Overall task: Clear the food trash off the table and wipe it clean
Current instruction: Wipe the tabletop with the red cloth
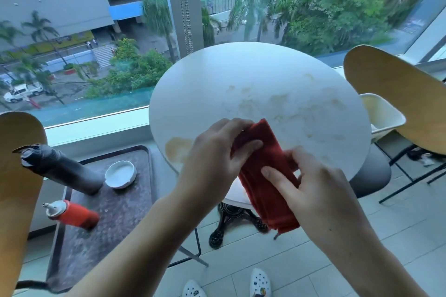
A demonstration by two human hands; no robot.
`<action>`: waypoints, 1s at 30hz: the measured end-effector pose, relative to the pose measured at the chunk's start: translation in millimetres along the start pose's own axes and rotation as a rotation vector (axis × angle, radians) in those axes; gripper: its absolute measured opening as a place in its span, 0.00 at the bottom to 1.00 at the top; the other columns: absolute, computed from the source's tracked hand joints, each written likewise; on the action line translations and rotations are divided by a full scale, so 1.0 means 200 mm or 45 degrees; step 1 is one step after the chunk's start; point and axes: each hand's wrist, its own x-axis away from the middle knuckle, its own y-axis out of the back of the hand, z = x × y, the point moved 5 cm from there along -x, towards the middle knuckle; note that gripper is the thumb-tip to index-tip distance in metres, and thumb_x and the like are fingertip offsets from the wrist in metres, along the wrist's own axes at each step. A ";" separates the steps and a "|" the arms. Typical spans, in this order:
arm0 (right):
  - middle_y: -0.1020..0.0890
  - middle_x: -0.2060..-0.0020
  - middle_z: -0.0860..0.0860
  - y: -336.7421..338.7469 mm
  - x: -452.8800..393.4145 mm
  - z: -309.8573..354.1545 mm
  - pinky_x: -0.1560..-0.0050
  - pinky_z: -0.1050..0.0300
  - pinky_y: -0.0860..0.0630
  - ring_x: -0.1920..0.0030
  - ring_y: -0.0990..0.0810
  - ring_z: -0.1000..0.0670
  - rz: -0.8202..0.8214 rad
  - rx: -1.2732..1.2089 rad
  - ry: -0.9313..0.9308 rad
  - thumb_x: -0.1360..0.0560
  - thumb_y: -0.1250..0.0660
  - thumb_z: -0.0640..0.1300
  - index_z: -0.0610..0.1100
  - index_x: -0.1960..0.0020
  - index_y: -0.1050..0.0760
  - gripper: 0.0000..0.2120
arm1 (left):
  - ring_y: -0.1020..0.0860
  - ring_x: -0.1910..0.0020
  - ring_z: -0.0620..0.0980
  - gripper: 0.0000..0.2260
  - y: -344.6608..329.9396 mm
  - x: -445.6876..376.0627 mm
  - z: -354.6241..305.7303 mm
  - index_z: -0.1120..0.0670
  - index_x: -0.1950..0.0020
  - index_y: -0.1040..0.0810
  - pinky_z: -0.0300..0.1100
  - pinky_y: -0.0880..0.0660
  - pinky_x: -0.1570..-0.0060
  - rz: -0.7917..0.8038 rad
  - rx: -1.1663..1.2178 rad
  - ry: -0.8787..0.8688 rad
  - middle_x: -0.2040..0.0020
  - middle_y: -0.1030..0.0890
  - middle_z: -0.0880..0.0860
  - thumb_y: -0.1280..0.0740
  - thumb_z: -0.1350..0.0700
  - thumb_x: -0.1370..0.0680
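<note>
Folding the red cloth above the desk's near edge, my left hand and right hand pinch it closed-fingered. Trash looks cleared (nothing lies there), but brownish stains remain to wipe.

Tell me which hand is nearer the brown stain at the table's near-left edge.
Left. The left hand sits just right of the brown stain, while the right hand is farther right, beyond the red cloth.
</note>
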 end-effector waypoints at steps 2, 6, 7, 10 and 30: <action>0.17 0.62 0.56 0.03 -0.02 -0.04 0.59 0.53 0.22 0.61 0.18 0.51 0.001 0.041 -0.001 0.26 0.30 0.60 0.52 0.49 0.21 0.13 | 0.23 0.56 0.40 0.11 -0.06 -0.02 -0.02 0.49 0.41 0.18 0.26 0.31 0.54 0.020 -0.033 0.003 0.53 0.20 0.43 0.27 0.49 0.23; 0.16 0.61 0.56 0.10 -0.06 -0.12 0.59 0.54 0.23 0.60 0.18 0.50 0.003 0.070 -0.024 0.26 0.29 0.59 0.52 0.48 0.21 0.13 | 0.22 0.55 0.43 0.12 -0.17 -0.07 -0.07 0.48 0.40 0.19 0.32 0.29 0.54 0.064 -0.078 0.013 0.53 0.20 0.44 0.29 0.48 0.22; 0.16 0.61 0.56 0.11 -0.07 -0.14 0.59 0.54 0.23 0.60 0.18 0.50 0.003 0.067 -0.030 0.26 0.29 0.59 0.52 0.49 0.21 0.13 | 0.22 0.54 0.44 0.12 -0.19 -0.08 -0.07 0.48 0.39 0.19 0.35 0.28 0.53 0.072 -0.090 0.016 0.53 0.20 0.44 0.29 0.48 0.22; 0.16 0.60 0.56 0.16 -0.10 -0.19 0.60 0.55 0.24 0.60 0.17 0.50 0.000 0.067 -0.022 0.26 0.28 0.58 0.52 0.49 0.20 0.12 | 0.22 0.54 0.45 0.12 -0.25 -0.11 -0.09 0.48 0.39 0.20 0.39 0.26 0.52 0.088 -0.124 0.030 0.52 0.20 0.45 0.30 0.47 0.21; 0.20 0.43 0.51 0.15 -0.18 -0.33 0.43 0.52 0.23 0.43 0.24 0.47 -0.042 0.230 0.538 0.20 0.35 0.53 0.45 0.39 0.21 0.16 | 0.21 0.52 0.39 0.09 -0.15 0.03 -0.10 0.51 0.43 0.16 0.39 0.24 0.49 -0.219 -0.337 0.131 0.54 0.17 0.44 0.30 0.50 0.21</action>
